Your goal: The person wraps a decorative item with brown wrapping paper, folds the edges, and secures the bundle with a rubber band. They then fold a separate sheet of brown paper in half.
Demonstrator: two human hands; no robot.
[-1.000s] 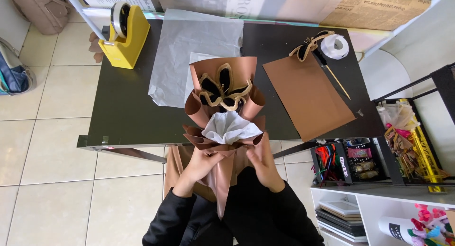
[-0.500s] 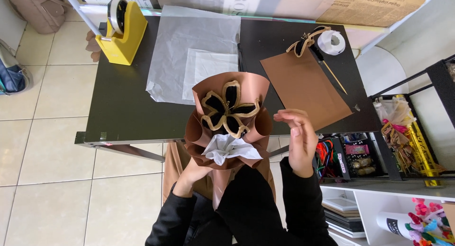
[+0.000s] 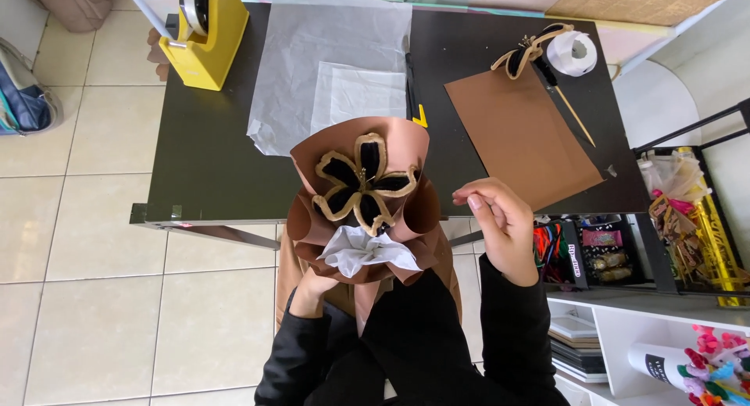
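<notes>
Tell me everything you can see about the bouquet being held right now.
The bouquet is brown paper folded in layered cones around one black flower with tan-edged petals, white tissue tucked at its front. It is held upright over the black table's near edge, gripped underneath by the left hand; the right hand hovers beside it, apart.

A craft or gift-wrapping workshop: a black counter carries sheets of grey tissue paper, a brown paper sheet, a yellow tape dispenser and a white ribbon roll; right, white shelves hold ribbons and trimmings.
</notes>
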